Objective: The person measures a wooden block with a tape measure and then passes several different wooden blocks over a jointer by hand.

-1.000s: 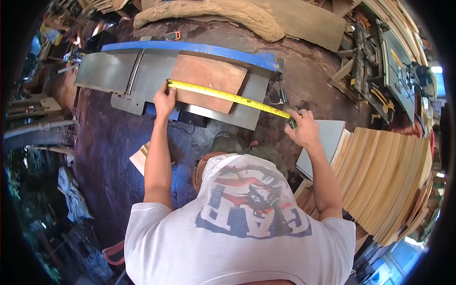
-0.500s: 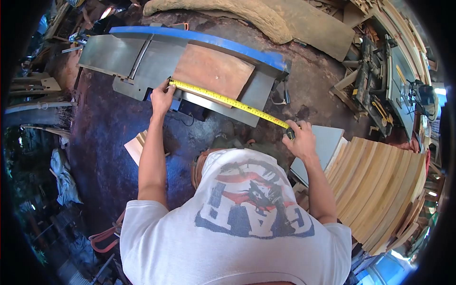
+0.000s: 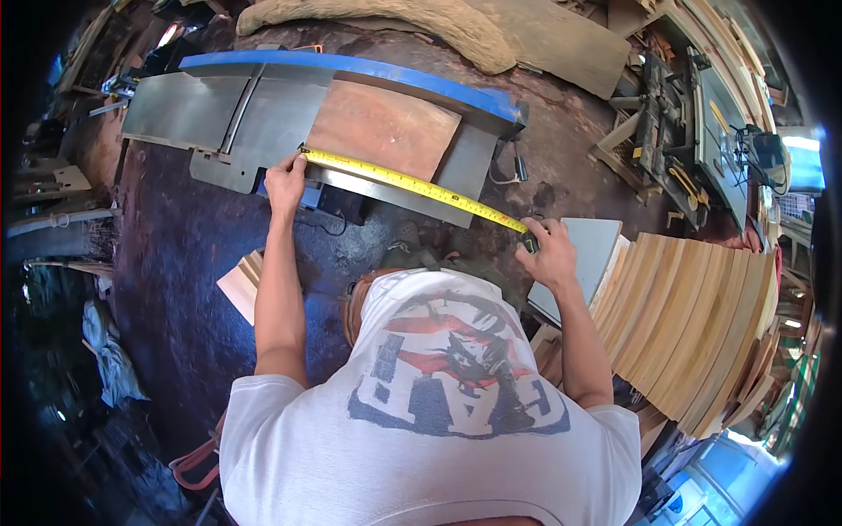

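A yellow tape measure (image 3: 421, 187) is stretched straight along the near edge of a reddish wooden board (image 3: 386, 127). The board lies flat on the grey metal bed of a machine (image 3: 285, 110). At the tape's end, near the board's left near corner, my left hand (image 3: 285, 184) pinches the tip between its fingers. My right hand (image 3: 550, 252) is wrapped round the dark tape case, past the right end of the machine bed. Between my hands the blade runs beyond the board's right edge and slopes down toward the case.
A blue fence (image 3: 351, 66) runs along the machine's far side. To my right stands a stack of wooden boards (image 3: 684, 320) beside a pale grey panel (image 3: 574, 263). A small wood piece (image 3: 239, 287) is at my lower left. A long rough log (image 3: 386, 19) lies behind the machine.
The head view has shifted a little, moving the scene left. My right hand sits slightly farther from the machine bed's end, with slightly more blade showing. Both holds are the same.
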The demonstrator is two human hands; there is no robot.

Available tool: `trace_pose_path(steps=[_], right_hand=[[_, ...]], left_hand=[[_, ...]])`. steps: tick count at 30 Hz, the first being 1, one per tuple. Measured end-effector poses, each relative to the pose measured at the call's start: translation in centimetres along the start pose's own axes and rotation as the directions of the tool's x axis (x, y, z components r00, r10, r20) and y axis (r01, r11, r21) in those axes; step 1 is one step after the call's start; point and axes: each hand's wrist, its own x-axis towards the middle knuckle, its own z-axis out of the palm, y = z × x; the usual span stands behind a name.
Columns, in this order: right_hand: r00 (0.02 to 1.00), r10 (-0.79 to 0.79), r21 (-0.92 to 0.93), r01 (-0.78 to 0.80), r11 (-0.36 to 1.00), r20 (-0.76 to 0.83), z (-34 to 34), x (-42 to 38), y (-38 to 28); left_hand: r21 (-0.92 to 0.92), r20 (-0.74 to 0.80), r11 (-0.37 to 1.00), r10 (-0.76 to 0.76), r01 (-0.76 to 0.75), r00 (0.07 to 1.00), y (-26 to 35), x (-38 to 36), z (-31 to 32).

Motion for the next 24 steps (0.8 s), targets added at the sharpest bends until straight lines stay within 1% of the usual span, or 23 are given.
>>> trace_pose_path(steps=[4, 10, 13, 16, 18, 19, 21, 22, 23, 24], right_hand=[[1.0, -0.009, -0.01, 0.009, 1.0, -0.024, 0.2, 0.0, 0.2], [1.0, -0.009, -0.008, 0.009, 1.0, -0.025, 0.2, 0.0, 0.2], [1.0, -0.016, -0.011, 0.016, 1.0, -0.023, 0.3, 0.3, 0.4], [1.0, -0.009, -0.008, 0.009, 1.0, -0.005, 0.1, 0.2, 0.4], [1.0, -0.007, -0.003, 0.007, 1.0, 0.001, -0.5, 0.3, 0.3], [0.999, -0.039, 0.089, 0.042, 0.995, -0.035, -0.2, 0.2, 0.6], [0.986, -0.07, 0.246, 0.106, 0.963, -0.154, 0.7, -0.3, 1.5], [0.985, -0.029, 0.352, 0.088, 0.932, -0.169, 0.8, -0.8, 1.3], [0.981, 0.024, 0.443, 0.065, 0.894, -0.194, 0.6, -1.4, 0.9], [0.973, 0.093, 0.535, 0.036, 0.844, -0.213, 0.4, -1.8, 0.5]], left_hand=[[-0.037, -0.035, 0.999, 0.012, -0.013, 0.999, -0.8, 0.0, 0.6], [-0.058, -0.015, 0.997, 0.051, -0.051, 0.999, -1.2, 0.3, 0.6], [-0.064, -0.036, 0.998, 0.007, -0.01, 0.999, -0.9, 0.0, 0.7], [-0.091, -0.022, 0.995, -0.044, 0.042, 0.999, -0.9, 0.0, 1.0], [-0.097, -0.036, 0.994, 0.044, -0.047, 0.998, -1.0, -0.1, 0.5], [-0.107, -0.038, 0.989, 0.095, -0.099, 0.995, -0.8, -0.5, 0.5], [-0.198, -0.256, 0.973, 0.068, -0.122, 0.964, 1.7, -2.7, 0.0], [-0.189, -0.381, 0.972, 0.056, -0.137, 0.923, 1.7, -3.4, -0.1], [-0.369, -0.319, 0.924, -0.029, -0.096, 0.947, -0.1, -3.5, -0.5], [-0.708, -0.26, 0.702, -0.158, -0.077, 0.953, 0.8, -4.6, 0.3]])
